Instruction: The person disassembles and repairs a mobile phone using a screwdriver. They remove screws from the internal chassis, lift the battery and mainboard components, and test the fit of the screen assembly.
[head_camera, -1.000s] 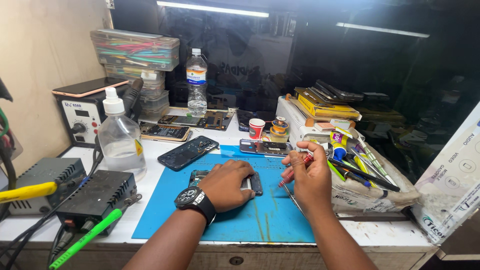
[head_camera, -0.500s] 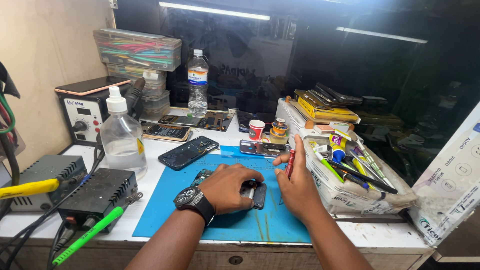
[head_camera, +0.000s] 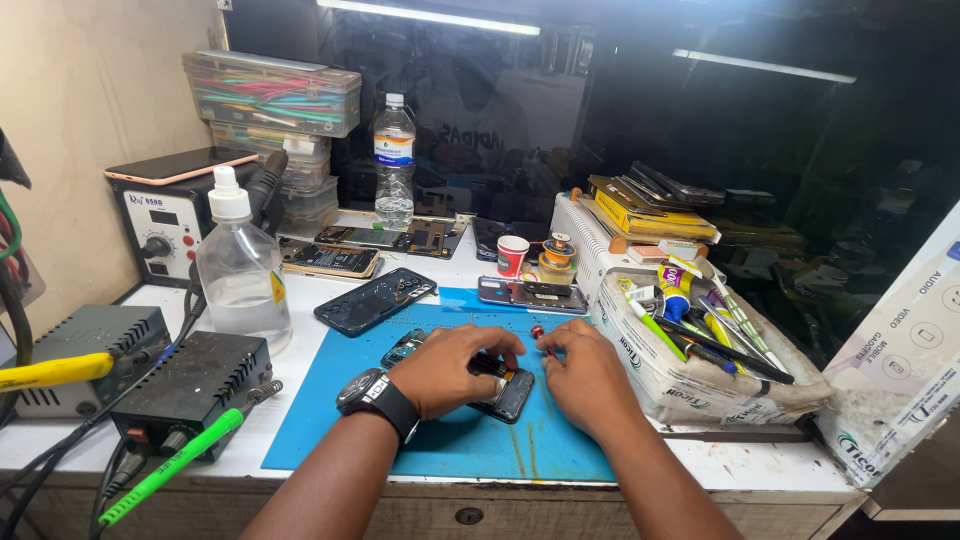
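— Pinning the opened phone (head_camera: 497, 385) flat on the blue mat (head_camera: 440, 440), is that the left hand (head_camera: 452, 368)?

— Yes; its fingers press down on the phone's upper half, likely so it cannot slide. The wrist wears a black watch (head_camera: 378, 398).

— And the right hand (head_camera: 585, 378)?

— Its grip is pinched together on a small red-tipped screwdriver (head_camera: 541, 336), held nearly upright at the phone's top edge — a pose suited to fine work.

— Where does the phone lie?

— Mid-mat, near the desk's (head_camera: 760, 470) front edge. A tool-filled bag (head_camera: 700, 380) sits just beside the right hand, within easy reach; a clear squeeze bottle (head_camera: 241, 270) stands well apart, left.
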